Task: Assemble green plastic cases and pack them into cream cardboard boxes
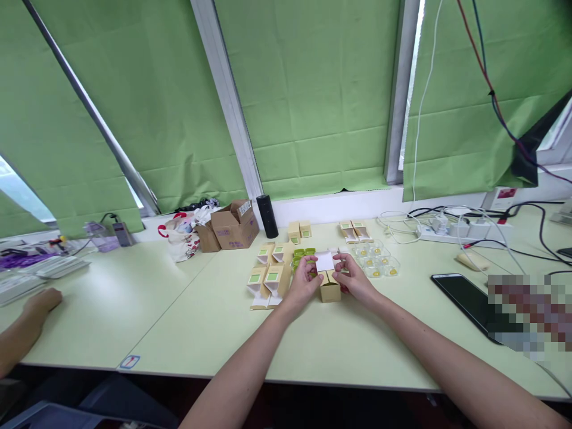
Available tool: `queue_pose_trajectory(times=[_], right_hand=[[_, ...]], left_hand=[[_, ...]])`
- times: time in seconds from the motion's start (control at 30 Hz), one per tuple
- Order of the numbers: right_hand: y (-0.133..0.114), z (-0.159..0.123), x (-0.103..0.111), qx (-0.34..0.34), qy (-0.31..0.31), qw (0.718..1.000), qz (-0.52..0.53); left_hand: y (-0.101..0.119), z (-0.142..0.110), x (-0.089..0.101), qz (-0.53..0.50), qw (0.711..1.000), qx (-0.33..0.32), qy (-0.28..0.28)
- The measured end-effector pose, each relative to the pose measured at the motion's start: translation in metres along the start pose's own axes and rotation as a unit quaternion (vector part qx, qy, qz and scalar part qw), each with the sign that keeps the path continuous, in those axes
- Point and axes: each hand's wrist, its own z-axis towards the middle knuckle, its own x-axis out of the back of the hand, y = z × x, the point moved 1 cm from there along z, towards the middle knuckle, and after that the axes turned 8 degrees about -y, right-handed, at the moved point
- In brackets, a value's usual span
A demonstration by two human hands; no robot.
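Between my two hands is a small kraft cardboard box point(330, 292) with a white-lined flap point(325, 261) standing up at its far side. My left hand point(304, 280) grips the box's left side, fingers curled at the flap and thumb on the top edge. On the opposite side my right hand point(354, 277) holds it the same way. The box's inside is mostly hidden. Just left lie several opened kraft boxes point(276, 277) with green labels. Green plastic pieces point(298, 254) sit behind my left hand. Right of my right hand are clear plastic trays point(374, 259) with yellow round items.
More kraft boxes point(298, 231) stand farther back, near a black cylinder point(267, 216) and an open carton point(235, 225). A power strip point(460, 229) with tangled cables lies at the back right. A large phone or tablet point(473, 304) rests at right. Another person's hand point(46, 300) is at far left.
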Motion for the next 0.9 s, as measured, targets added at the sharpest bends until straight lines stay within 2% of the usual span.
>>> queue_pose_trajectory(times=[0.43,0.57,0.77,0.9], right_hand=[[0.0028,0.0014,0.0005,0.009,-0.006,1.0,-0.01],[0.0019,0.0015,0.0018,0.02,-0.01,1.0,-0.021],[0.0018,0.001,0.0026,0.05,-0.016,0.997,-0.048],[0.0005,0.0005,0.0033,0.095,-0.005,0.993,-0.074]], left_hand=[[-0.0011,0.0008,-0.0007,-0.006,1.0,-0.022,-0.006],[0.0008,0.0004,-0.0012,0.024,0.999,-0.033,-0.007],[0.0024,0.0007,0.0003,0.065,0.997,-0.041,-0.007],[0.0046,-0.0005,-0.0008,0.061,0.997,-0.039,-0.016]])
